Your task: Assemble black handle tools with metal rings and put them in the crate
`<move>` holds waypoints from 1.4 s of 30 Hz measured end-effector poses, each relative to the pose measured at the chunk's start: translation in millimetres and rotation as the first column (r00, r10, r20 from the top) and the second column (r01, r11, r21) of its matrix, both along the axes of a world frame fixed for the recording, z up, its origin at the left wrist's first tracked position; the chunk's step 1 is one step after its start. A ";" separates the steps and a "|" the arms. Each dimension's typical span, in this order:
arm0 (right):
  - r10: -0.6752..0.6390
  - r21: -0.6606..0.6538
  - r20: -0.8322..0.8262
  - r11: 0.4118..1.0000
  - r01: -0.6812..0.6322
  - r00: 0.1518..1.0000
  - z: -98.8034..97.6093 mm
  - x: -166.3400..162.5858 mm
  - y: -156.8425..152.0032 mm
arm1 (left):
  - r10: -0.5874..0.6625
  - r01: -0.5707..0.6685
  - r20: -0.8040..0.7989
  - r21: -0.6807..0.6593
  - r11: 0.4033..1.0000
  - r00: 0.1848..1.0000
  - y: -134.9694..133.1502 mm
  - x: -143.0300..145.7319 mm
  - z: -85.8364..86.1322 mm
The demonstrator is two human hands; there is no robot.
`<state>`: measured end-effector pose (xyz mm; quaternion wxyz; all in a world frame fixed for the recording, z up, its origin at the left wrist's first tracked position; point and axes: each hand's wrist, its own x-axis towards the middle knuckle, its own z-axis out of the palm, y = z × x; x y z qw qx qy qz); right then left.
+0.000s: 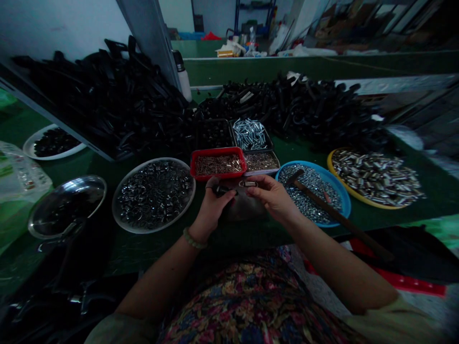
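Note:
My left hand (211, 208), a beaded bracelet at its wrist, is closed around a small dark part (222, 189); its exact kind is too dim to make out. A short metal coil spring (248, 184) is pinched between the thumb and fingers of my right hand (275, 197). Both hands meet over the near side of a red tray (192, 168) of small copper-coloured pins. The spring is close to the dark part, with a small gap between them. Under the hands lies a grey surface (247, 208) whose kind I cannot tell.
Left stand a pale basin (115, 210) of metal rings and a steel bowl (102, 193). Right are a blue basin (348, 210) of small metal pieces with a hammer (333, 210) across it, and a yellow basin (353, 192) of metal tubes. Black parts (301, 107) heap behind.

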<state>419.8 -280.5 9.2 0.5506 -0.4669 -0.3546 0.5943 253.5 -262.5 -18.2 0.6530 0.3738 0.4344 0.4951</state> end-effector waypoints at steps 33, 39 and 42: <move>0.119 0.083 0.907 0.889 -0.449 0.404 40.8 63.5 62.7 | -0.429 0.513 -0.407 0.123 0.849 0.807 32.4 7.3 35.1; -0.102 0.023 0.971 0.940 0.340 0.215 14.7 190.8 155.3 | -0.238 0.338 -0.510 0.113 0.934 0.827 33.2 -5.7 42.7; -0.107 0.019 0.974 0.917 0.399 0.201 3.3 214.2 188.5 | -0.198 0.406 -0.664 0.173 0.897 0.721 34.8 -5.7 42.4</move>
